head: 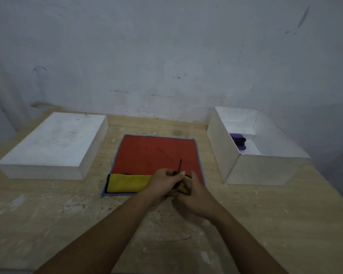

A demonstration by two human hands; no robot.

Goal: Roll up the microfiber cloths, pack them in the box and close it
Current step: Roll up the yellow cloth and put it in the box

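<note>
Both hands, left [162,181] and right [194,191], pinched together on yellow folded microfiber cloth [127,183] at near edge of red blue-trimmed cloth [154,153], open white cardboard box [261,169] at table's right edge.

A wooden bench [48,210] with pale stains stands against a grey wall [166,46] with dark scuff marks.

A scuffed wooden counter [48,210] is carrying everything. A white lid [53,143], red cloth [154,153] and open white box [257,169] are lying on it.
</note>
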